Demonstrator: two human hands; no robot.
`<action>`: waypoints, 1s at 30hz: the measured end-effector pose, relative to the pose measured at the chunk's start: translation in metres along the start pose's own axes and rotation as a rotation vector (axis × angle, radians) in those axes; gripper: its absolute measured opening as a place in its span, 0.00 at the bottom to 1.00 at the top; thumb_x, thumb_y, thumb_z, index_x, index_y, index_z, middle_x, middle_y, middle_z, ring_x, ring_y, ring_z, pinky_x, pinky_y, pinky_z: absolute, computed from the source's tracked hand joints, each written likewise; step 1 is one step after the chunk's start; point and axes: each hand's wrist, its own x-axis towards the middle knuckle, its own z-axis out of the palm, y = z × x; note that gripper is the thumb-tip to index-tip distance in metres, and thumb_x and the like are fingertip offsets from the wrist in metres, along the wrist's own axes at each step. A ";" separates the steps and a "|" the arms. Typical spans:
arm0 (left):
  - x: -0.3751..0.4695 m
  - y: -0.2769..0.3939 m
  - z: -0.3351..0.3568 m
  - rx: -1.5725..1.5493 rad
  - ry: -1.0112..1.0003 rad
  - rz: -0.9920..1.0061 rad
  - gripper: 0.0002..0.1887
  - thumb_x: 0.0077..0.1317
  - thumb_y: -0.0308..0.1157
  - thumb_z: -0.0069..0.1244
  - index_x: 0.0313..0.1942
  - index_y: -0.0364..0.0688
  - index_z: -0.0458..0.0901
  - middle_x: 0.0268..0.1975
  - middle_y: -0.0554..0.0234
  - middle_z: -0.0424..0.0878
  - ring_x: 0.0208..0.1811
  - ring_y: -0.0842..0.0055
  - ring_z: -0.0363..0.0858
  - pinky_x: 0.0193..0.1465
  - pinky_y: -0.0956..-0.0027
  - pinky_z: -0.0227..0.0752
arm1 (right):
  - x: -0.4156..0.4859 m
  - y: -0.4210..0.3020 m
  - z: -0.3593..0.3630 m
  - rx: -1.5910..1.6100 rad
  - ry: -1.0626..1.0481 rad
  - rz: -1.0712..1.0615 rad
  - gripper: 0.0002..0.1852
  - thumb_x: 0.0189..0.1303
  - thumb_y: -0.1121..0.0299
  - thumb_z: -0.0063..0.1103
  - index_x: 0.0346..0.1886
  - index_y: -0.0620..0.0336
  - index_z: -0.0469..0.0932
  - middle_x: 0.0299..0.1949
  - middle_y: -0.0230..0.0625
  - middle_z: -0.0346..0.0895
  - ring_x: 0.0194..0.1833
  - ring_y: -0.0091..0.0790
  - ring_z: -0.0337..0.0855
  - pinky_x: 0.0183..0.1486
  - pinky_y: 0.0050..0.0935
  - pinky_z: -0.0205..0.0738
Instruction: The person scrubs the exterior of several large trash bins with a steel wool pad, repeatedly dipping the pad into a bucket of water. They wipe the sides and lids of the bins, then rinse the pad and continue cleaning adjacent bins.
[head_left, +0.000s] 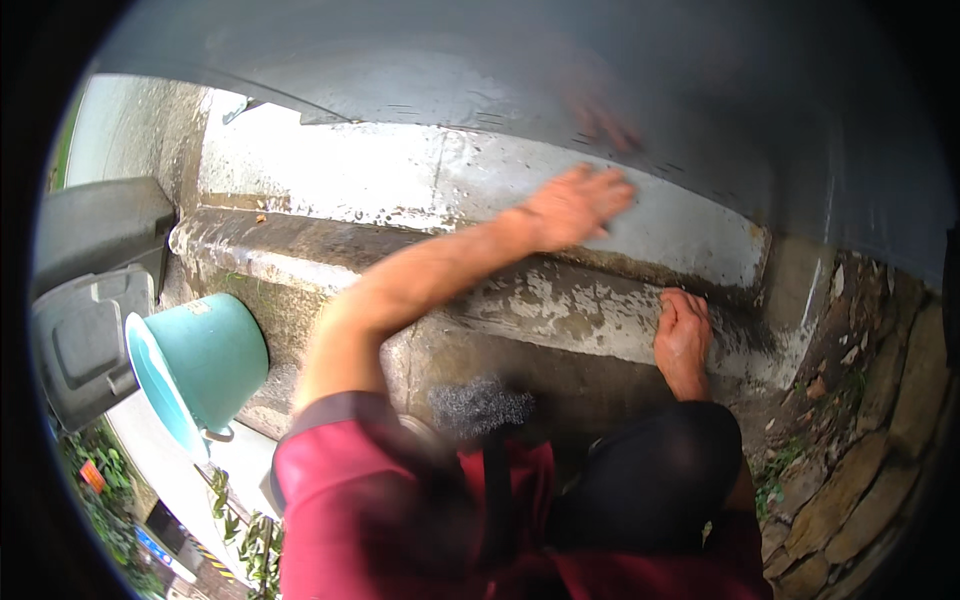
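Observation:
My left hand (581, 206) is blurred, with its fingers spread over the pale, stained surface (517, 169) of a low ledge; nothing shows in it. A faint reflection of that hand appears in the dark grey smooth panel (720, 112) above. To the right, my right hand (682, 330) rests with curled fingers on the worn, peeling concrete kerb (570, 307) in front of the ledge. Whether its fingers hold anything is hidden. A grey, speckled, fuzzy thing (480, 405) shows blurred before my body, and I cannot tell what it is.
A turquoise plastic bucket (217, 360) lies tipped at the left, beside a grey plastic lid (94, 322) and a grey bin-like container (101, 225). Stone paving (840, 487) and soil with dead leaves lie at the right. Leafy plants (259, 547) stand at the lower left.

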 end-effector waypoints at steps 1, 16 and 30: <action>0.018 0.004 0.015 -0.106 -0.147 0.009 0.38 0.74 0.58 0.34 0.78 0.48 0.51 0.82 0.66 0.47 0.83 0.73 0.39 0.83 0.51 0.32 | 0.000 0.000 0.000 0.009 0.001 -0.012 0.08 0.62 0.75 0.53 0.41 0.60 0.82 0.47 0.37 0.84 0.51 0.48 0.79 0.56 0.43 0.73; -0.351 -0.162 -0.193 0.538 -0.475 -1.388 0.27 0.75 0.42 0.44 0.69 0.37 0.69 0.72 0.45 0.67 0.73 0.59 0.66 0.74 0.50 0.61 | 0.001 -0.008 -0.003 -0.032 -0.051 0.035 0.09 0.64 0.76 0.51 0.43 0.61 0.81 0.48 0.39 0.83 0.52 0.48 0.78 0.56 0.44 0.73; -0.157 -0.069 -0.117 -1.086 -0.664 -0.959 0.17 0.79 0.30 0.36 0.53 0.30 0.82 0.51 0.42 0.85 0.50 0.69 0.86 0.54 0.67 0.83 | 0.001 0.001 0.001 -0.008 -0.032 -0.039 0.09 0.64 0.77 0.51 0.43 0.62 0.80 0.44 0.41 0.81 0.49 0.49 0.77 0.51 0.44 0.73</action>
